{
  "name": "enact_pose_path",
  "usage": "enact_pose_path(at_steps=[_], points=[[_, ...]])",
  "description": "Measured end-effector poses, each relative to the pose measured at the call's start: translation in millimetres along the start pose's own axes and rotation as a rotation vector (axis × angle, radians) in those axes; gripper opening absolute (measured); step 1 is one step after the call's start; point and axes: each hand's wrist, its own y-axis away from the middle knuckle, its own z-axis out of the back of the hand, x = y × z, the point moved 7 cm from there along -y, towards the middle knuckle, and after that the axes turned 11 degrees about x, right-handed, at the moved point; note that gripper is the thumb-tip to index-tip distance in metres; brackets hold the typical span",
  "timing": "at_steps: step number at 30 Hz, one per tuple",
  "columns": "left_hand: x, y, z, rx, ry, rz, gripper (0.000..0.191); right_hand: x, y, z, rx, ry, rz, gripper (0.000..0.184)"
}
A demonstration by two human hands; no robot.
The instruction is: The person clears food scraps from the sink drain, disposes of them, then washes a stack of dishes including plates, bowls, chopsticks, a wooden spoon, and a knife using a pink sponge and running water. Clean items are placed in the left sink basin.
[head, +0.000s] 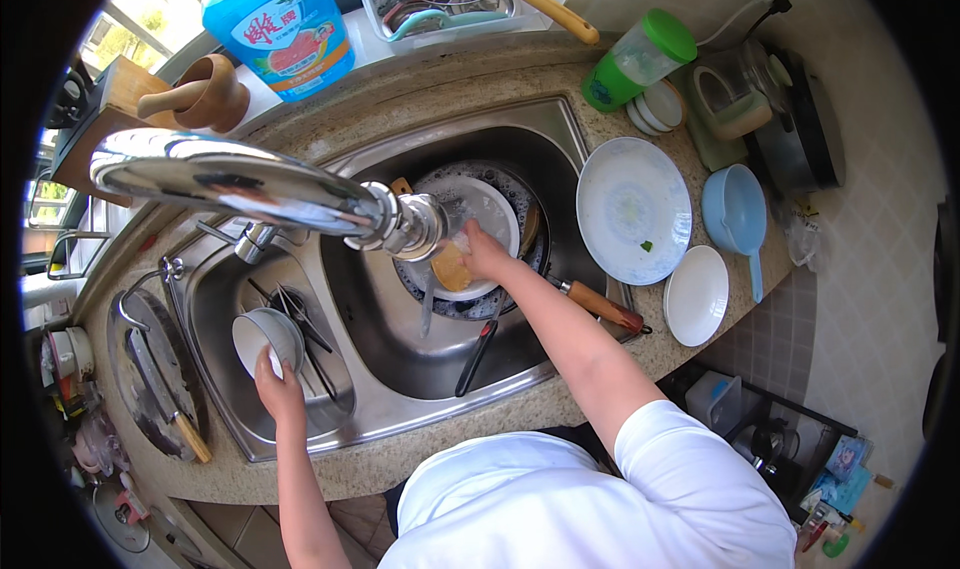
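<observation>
In the left sink basin, my left hand (280,389) grips the rim of a white bowl (251,336), which sits tilted against another bowl (292,341). Beside them lie chopsticks and other slim utensils (304,317). My right hand (486,252) is in the larger basin, at a yellow sponge (451,269) over a white dish (499,209); suds partly cover the fingers. The dish rests in a dark frying pan (541,227) of foamy water, whose wooden handle (604,306) points right. A black-handled knife or peeler (476,359) leans by the pan.
A chrome faucet (247,182) arches over both basins. To the right stand a large white plate (634,209) with a green scrap, a small white plate (696,296) and a blue ladle-like pot (735,209). A cleaver (161,381) lies on a round board (124,344) at left.
</observation>
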Motion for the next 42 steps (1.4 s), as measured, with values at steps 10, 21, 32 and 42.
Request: enact_pose_path(at_steps=[10, 21, 32, 42], points=[[-255, -11, -52, 0.184, -0.233, -0.919, 0.050, 46, 3, 9, 0.118, 0.413, 0.284, 0.023], [-228, -21, -172, 0.936, 0.089, -0.251, 0.014, 18, 5, 2, -0.376, 0.009, -0.098, 0.033], [-219, 17, -161, 1.117, 0.869, 0.095, 0.019, 30, -5, 19, -0.253, -0.148, 0.111, 0.025], [-203, 16, -153, 1.143, 0.977, 0.133, 0.016, 81, 29, 6, -0.045, -0.149, 0.358, 0.013]])
